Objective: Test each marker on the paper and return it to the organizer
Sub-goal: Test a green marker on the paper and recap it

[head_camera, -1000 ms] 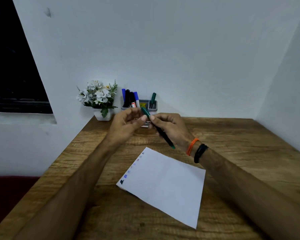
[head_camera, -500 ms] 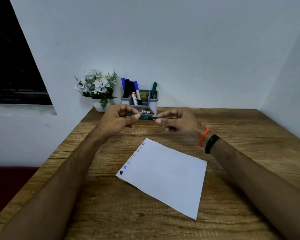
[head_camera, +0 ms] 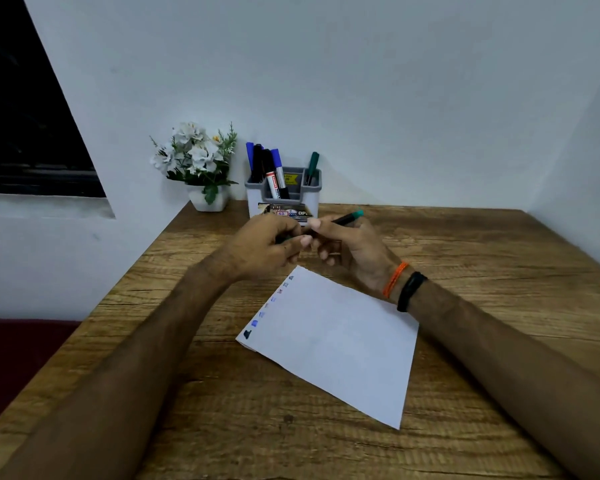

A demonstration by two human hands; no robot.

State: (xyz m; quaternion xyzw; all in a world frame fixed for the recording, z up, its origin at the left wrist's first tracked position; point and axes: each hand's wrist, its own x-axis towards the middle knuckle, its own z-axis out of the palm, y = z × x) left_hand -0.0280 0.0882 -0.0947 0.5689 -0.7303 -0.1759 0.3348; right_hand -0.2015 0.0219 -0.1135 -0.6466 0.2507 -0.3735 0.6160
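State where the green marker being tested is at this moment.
In the head view the green marker is held in the right hand, above the table just in front of the organizer, beyond the paper.

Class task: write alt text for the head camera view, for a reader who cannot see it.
Two hands meet above a wooden table: the right hand holds a green-ended marker, the left hand pinches near its other end. White paper lies below; an organizer of markers stands behind.

You see dim, even, cool light with no glare. Your forearms throw soft shadows on the brown wood-grain surface [head_camera: 465, 244]. The wide lens bends the dark window frame [head_camera: 32, 133] and walls at the edges, and fine detail looks smeared.
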